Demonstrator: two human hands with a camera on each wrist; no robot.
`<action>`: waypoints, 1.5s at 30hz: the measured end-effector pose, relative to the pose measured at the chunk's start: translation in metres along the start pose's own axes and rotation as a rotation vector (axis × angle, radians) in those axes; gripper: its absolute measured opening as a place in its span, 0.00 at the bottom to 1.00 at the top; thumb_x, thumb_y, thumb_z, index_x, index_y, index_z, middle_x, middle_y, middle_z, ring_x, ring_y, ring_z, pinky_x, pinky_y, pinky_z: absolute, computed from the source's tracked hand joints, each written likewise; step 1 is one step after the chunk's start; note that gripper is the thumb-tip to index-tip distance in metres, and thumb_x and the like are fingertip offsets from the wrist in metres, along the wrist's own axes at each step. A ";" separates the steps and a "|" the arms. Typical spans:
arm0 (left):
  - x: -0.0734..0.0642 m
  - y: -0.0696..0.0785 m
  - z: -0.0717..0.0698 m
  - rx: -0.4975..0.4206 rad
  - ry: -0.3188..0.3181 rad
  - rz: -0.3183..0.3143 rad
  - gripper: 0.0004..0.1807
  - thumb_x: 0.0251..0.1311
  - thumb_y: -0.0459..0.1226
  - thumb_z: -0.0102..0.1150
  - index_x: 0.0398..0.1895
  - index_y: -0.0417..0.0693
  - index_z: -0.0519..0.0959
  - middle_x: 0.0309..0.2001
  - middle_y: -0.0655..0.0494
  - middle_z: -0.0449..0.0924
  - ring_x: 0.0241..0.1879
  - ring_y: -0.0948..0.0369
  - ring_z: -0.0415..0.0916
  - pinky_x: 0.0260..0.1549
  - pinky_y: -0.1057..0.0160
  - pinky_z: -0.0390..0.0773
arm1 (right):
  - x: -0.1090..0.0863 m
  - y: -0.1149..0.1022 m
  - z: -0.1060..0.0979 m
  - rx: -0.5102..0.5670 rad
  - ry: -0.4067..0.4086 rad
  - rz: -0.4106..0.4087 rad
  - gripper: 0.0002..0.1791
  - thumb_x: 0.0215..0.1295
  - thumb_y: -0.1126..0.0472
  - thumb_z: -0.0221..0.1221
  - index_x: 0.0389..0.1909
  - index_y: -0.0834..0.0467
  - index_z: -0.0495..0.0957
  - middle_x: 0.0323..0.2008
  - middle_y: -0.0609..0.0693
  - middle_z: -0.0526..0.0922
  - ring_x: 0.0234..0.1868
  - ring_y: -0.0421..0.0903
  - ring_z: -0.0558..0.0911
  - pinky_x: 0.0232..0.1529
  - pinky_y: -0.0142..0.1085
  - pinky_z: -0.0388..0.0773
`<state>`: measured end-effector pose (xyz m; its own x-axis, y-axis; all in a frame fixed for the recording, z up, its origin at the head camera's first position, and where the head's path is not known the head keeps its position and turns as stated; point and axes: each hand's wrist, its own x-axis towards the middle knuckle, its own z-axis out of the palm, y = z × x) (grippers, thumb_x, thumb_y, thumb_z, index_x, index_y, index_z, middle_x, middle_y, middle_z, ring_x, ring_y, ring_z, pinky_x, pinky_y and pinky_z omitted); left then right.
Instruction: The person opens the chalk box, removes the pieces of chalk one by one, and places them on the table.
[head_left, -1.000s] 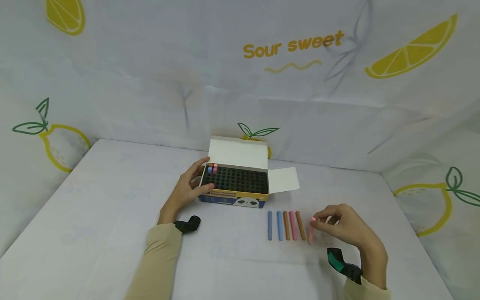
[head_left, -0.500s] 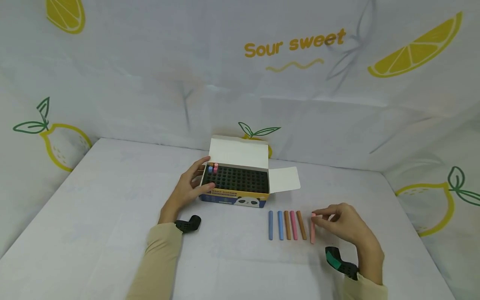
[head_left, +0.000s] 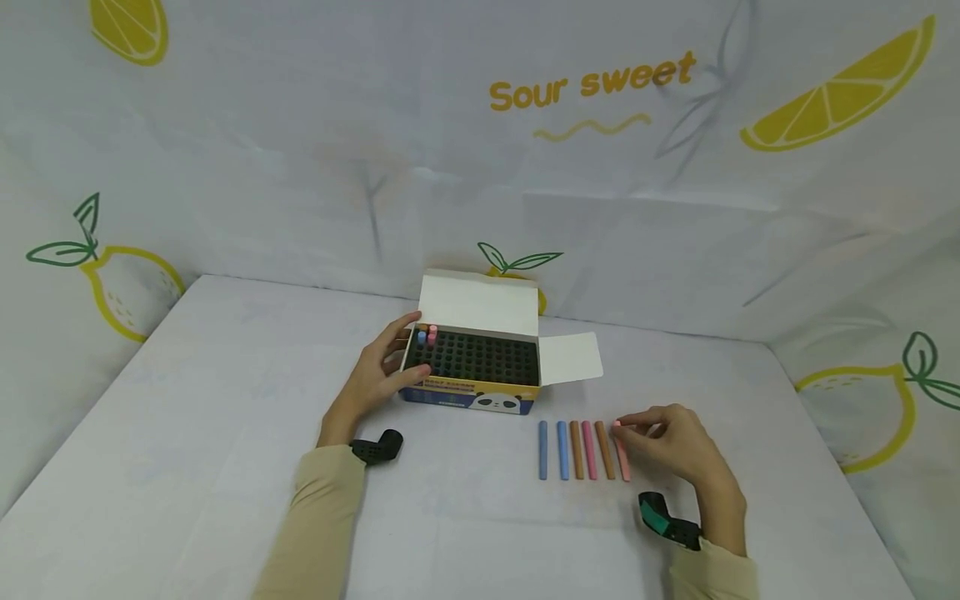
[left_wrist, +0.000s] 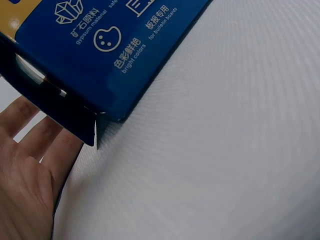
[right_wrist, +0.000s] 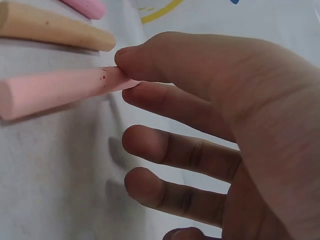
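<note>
My left hand (head_left: 373, 371) grips the left end of an open cardboard chalk box (head_left: 457, 396), thumb at the front edge and index finger at the back corner. In the left wrist view, its fingers (left_wrist: 42, 135) are beside a side flap of the blue box. My right hand (head_left: 671, 437) pinches the top end of a light pink chalk stick (right_wrist: 55, 92) between thumb and index finger, the other fingers apart from it. That stick slants at the right end of a row, next to a brown chalk stick (head_left: 604, 450).
Left of it lie a darker pink chalk (head_left: 588, 450), another brown one (head_left: 576, 450) and two blue sticks (head_left: 562, 450). The box's black holed insert (head_left: 480, 358) holds several chalks at its back left corner. A white side flap (head_left: 572, 358) sticks out right.
My right hand has moved slightly left with the light pink chalk, bringing it closer to the row and tilting its top leftward. My left hand stays on the box.
</note>
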<state>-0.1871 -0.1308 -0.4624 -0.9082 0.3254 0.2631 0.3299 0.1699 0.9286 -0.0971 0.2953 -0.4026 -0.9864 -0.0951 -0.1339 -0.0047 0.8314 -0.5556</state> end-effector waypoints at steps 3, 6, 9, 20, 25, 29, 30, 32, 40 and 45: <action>-0.001 0.001 0.000 0.002 0.001 -0.002 0.44 0.62 0.36 0.67 0.80 0.61 0.59 0.65 0.39 0.73 0.64 0.42 0.75 0.60 0.41 0.80 | 0.001 0.002 0.001 0.004 -0.012 0.013 0.17 0.64 0.51 0.68 0.44 0.61 0.90 0.38 0.53 0.90 0.33 0.42 0.81 0.29 0.33 0.77; -0.001 0.002 0.000 0.000 0.000 0.000 0.44 0.63 0.36 0.67 0.80 0.59 0.58 0.64 0.39 0.73 0.64 0.42 0.75 0.59 0.43 0.81 | 0.002 0.004 0.002 0.013 -0.017 0.024 0.17 0.65 0.51 0.68 0.44 0.61 0.90 0.39 0.54 0.90 0.34 0.42 0.82 0.30 0.33 0.78; -0.001 0.002 0.000 -0.002 0.001 0.001 0.44 0.62 0.35 0.67 0.80 0.58 0.59 0.64 0.39 0.73 0.64 0.43 0.75 0.59 0.45 0.81 | 0.002 0.005 0.005 0.014 -0.006 0.031 0.17 0.65 0.51 0.68 0.44 0.60 0.90 0.39 0.54 0.90 0.34 0.41 0.81 0.30 0.32 0.77; 0.000 0.002 0.001 -0.009 0.004 -0.019 0.44 0.62 0.35 0.67 0.80 0.60 0.59 0.64 0.39 0.73 0.63 0.43 0.76 0.58 0.45 0.82 | 0.003 0.008 0.008 0.022 0.007 0.022 0.18 0.65 0.51 0.68 0.49 0.59 0.89 0.38 0.53 0.89 0.28 0.37 0.76 0.25 0.29 0.72; -0.001 0.003 0.001 -0.008 0.005 -0.045 0.44 0.61 0.39 0.67 0.79 0.64 0.59 0.65 0.40 0.73 0.66 0.43 0.74 0.62 0.40 0.78 | 0.003 0.008 0.008 0.031 0.003 0.041 0.18 0.65 0.51 0.68 0.49 0.59 0.89 0.35 0.51 0.88 0.26 0.37 0.74 0.24 0.30 0.71; -0.001 0.004 0.001 -0.008 0.004 -0.038 0.44 0.62 0.39 0.67 0.80 0.64 0.59 0.65 0.40 0.73 0.65 0.42 0.74 0.61 0.40 0.79 | 0.003 0.008 0.007 0.024 0.006 0.039 0.18 0.65 0.51 0.68 0.48 0.59 0.89 0.35 0.51 0.88 0.26 0.37 0.74 0.24 0.30 0.71; -0.001 0.004 0.001 -0.008 0.003 -0.036 0.44 0.62 0.39 0.67 0.80 0.63 0.59 0.65 0.40 0.73 0.65 0.43 0.75 0.61 0.40 0.79 | 0.003 0.008 0.007 0.023 0.007 0.036 0.18 0.65 0.51 0.68 0.48 0.59 0.89 0.34 0.51 0.87 0.26 0.37 0.74 0.24 0.29 0.71; -0.001 0.004 0.001 -0.008 0.002 -0.031 0.44 0.62 0.38 0.67 0.80 0.63 0.59 0.64 0.40 0.73 0.64 0.43 0.75 0.59 0.42 0.81 | 0.003 0.008 0.007 0.022 0.009 0.029 0.17 0.65 0.52 0.68 0.48 0.60 0.89 0.34 0.51 0.87 0.26 0.37 0.74 0.24 0.29 0.71; -0.001 0.004 0.001 -0.014 0.001 -0.016 0.44 0.63 0.36 0.67 0.80 0.61 0.59 0.64 0.40 0.74 0.63 0.44 0.76 0.57 0.47 0.82 | 0.003 0.008 0.006 0.026 0.005 0.020 0.18 0.66 0.52 0.67 0.48 0.60 0.89 0.34 0.50 0.86 0.25 0.37 0.74 0.24 0.29 0.71; -0.001 0.003 0.001 -0.013 0.004 -0.009 0.44 0.62 0.36 0.67 0.80 0.60 0.59 0.64 0.39 0.74 0.62 0.44 0.76 0.57 0.46 0.82 | 0.003 0.006 0.005 -0.002 0.020 0.036 0.17 0.66 0.52 0.67 0.48 0.60 0.89 0.35 0.51 0.87 0.28 0.38 0.77 0.25 0.30 0.73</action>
<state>-0.1852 -0.1299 -0.4600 -0.9122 0.3201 0.2557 0.3184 0.1611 0.9342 -0.0995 0.2973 -0.4109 -0.9890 -0.0538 -0.1375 0.0309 0.8350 -0.5495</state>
